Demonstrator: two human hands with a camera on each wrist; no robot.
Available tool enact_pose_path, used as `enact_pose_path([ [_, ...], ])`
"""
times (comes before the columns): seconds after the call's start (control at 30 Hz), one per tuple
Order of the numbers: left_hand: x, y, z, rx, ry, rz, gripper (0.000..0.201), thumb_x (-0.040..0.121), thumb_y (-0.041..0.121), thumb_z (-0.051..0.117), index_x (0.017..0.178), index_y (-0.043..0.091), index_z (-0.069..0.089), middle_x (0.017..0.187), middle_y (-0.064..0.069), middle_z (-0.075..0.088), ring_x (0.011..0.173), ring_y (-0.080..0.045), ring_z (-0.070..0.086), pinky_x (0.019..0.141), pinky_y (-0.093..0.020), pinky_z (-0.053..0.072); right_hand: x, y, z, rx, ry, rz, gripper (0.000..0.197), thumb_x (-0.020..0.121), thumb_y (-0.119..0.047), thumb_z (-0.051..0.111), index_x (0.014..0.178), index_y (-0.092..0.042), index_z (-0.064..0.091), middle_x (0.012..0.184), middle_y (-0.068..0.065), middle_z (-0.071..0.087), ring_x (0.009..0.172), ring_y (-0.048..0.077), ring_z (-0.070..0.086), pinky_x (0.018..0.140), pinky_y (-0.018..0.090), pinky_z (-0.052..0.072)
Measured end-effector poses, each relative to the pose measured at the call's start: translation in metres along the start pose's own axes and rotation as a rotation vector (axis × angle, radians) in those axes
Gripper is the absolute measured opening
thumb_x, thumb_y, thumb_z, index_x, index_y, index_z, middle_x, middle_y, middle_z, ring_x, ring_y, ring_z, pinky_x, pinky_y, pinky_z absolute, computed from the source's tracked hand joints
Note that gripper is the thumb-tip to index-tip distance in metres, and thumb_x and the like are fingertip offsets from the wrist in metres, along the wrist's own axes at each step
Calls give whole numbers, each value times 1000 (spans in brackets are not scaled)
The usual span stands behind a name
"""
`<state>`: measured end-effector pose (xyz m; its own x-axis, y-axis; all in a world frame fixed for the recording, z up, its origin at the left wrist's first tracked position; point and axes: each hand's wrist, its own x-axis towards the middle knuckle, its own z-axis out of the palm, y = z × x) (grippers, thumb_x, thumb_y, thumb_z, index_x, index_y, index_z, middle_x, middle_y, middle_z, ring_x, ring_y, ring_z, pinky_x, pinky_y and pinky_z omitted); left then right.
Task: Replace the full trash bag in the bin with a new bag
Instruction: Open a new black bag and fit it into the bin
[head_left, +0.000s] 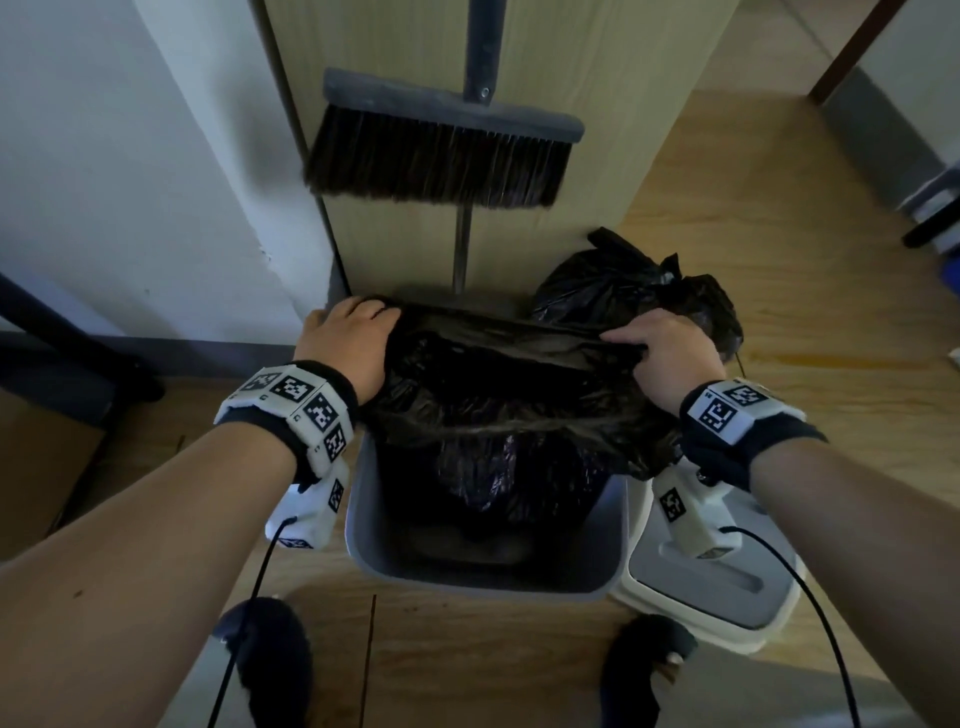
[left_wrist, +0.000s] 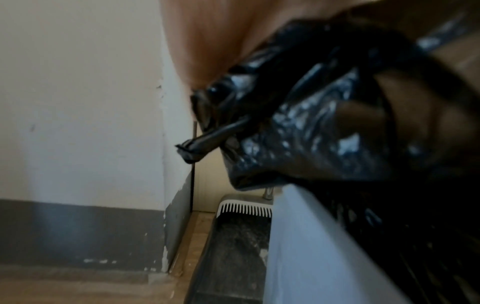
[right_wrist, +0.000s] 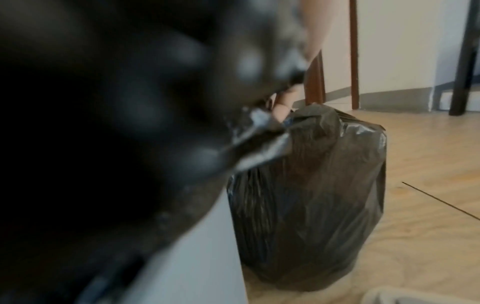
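A new black trash bag (head_left: 498, 395) is spread over the mouth of the grey bin (head_left: 363, 519) and hangs partly inside it. My left hand (head_left: 348, 332) grips the bag's edge at the bin's far left corner. My right hand (head_left: 670, 353) pinches the edge at the far right. In the left wrist view the glossy new bag (left_wrist: 311, 123) drapes over the bin's rim (left_wrist: 311, 246). The full, tied black bag (head_left: 613, 280) stands on the floor behind and right of the bin. The right wrist view shows this full bag (right_wrist: 311, 195) beside the bin wall (right_wrist: 194, 257).
A broom (head_left: 441, 150) leans on a wooden cabinet (head_left: 597, 62) just behind the bin, with a dustpan (left_wrist: 241, 236) at its foot. A white bin lid (head_left: 727, 587) lies on the floor at the right. My two dark slippers (head_left: 270, 665) stand in front. A wall (head_left: 130, 182) closes the left.
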<state>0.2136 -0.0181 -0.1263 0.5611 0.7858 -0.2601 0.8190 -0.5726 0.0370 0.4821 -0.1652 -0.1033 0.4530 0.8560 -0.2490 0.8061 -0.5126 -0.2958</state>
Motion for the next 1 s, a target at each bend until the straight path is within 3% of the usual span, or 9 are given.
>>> enact_pose_path([
  [0.13,5,-2,13,-84,-201,-39,43,89,16,43,132,18,48,135,-11,52,123,-33,49,101,-47,41,7,6,18,-3,-137,56,54,87,3,44,124,-31,62,132,6,56,114,29,56,88,32,49],
  [0.23,2,-4,16,-151,-310,-68,32,92,10,41,122,7,52,131,-18,54,118,-34,52,95,-36,42,2,7,30,-11,-246,90,41,92,-4,45,126,-21,62,125,11,61,107,32,58,78,30,45],
  [0.33,-3,-7,16,-201,-315,-122,32,90,10,46,121,9,54,130,-18,56,117,-33,53,95,-35,43,-4,10,31,3,-292,118,40,91,-5,46,125,-18,61,123,13,62,107,32,59,78,30,46],
  [0.47,-18,-6,5,-292,-122,-206,38,84,12,53,121,18,58,129,-10,60,118,-30,55,102,-39,41,-19,10,17,23,-234,88,38,86,-4,51,118,-18,65,122,10,62,102,28,58,75,27,43],
  [0.57,-33,1,-14,-457,124,-215,34,83,10,56,116,16,63,125,-6,63,116,-29,56,100,-33,41,-35,4,3,124,-78,91,38,83,-4,54,114,-20,68,122,6,65,111,26,59,85,25,44],
  [0.7,-50,16,-32,-668,180,-183,30,84,11,55,112,16,65,119,-4,65,110,-23,59,97,-31,44,-57,-10,-7,216,72,82,36,83,-4,53,109,-21,70,120,4,67,109,24,61,87,26,48],
  [0.83,-69,28,-32,-780,82,-163,27,88,18,56,113,16,65,119,-4,64,111,-23,58,97,-32,45,-80,-29,-13,268,-56,64,23,88,-12,55,95,-24,73,107,5,71,90,23,66,75,27,52],
  [0.9,-75,29,-32,-832,58,-167,27,89,20,56,113,15,65,119,-6,65,111,-23,58,97,-31,43,-89,-37,-14,271,-128,75,20,90,-17,56,98,-22,73,94,7,72,67,19,66,59,26,54],
  [1.0,-85,32,-33,-898,45,-184,28,90,22,56,114,13,66,121,-7,64,113,-23,57,95,-29,41,-102,-46,-12,257,-169,102,19,92,-21,55,100,-20,72,63,2,65,37,6,57,40,19,44],
])
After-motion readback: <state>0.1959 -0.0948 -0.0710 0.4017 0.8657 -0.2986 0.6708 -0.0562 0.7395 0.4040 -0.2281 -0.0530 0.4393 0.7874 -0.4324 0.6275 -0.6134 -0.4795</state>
